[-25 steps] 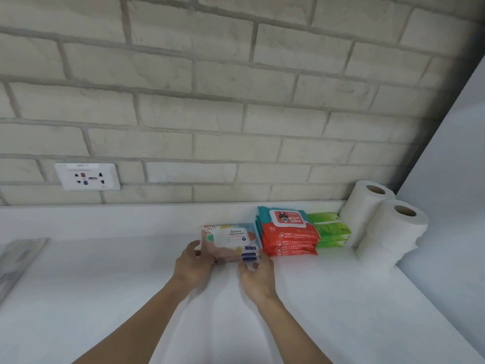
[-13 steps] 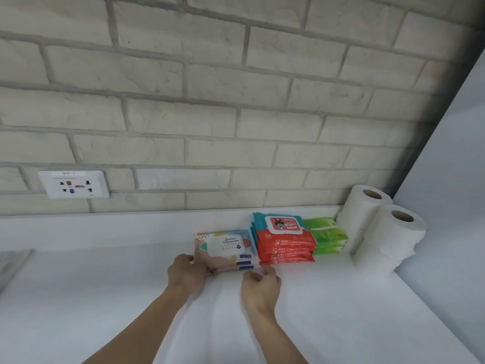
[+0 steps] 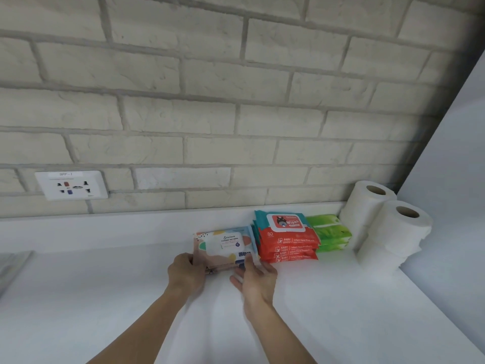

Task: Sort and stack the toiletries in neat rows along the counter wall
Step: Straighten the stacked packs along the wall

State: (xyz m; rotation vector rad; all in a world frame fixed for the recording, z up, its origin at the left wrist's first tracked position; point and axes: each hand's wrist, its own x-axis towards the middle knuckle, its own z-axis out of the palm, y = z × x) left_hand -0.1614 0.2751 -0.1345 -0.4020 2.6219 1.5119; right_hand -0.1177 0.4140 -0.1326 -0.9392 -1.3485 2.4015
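Observation:
A stack of pastel wet-wipe packs point(image 3: 225, 245) lies on the white counter point(image 3: 341, 298) near the wall. My left hand point(image 3: 187, 271) curls around the stack's front left corner. My right hand point(image 3: 256, 279) has its fingers spread, the fingertips touching the stack's front right corner. To the right stands a stack of red baby-wipe packs point(image 3: 287, 237), then a stack of green packs point(image 3: 329, 232), then two columns of toilet rolls point(image 3: 391, 232) in the corner.
A brick wall point(image 3: 210, 114) with a white power socket point(image 3: 70, 185) runs behind the counter. A plain white side wall point(image 3: 451, 179) closes the right end. A grey object point(image 3: 13, 264) shows at the left edge.
My right hand has opened from a loose fist, its fingers now spread at the pack's front right corner. My left hand has stayed at the left corner. The view has tilted slightly.

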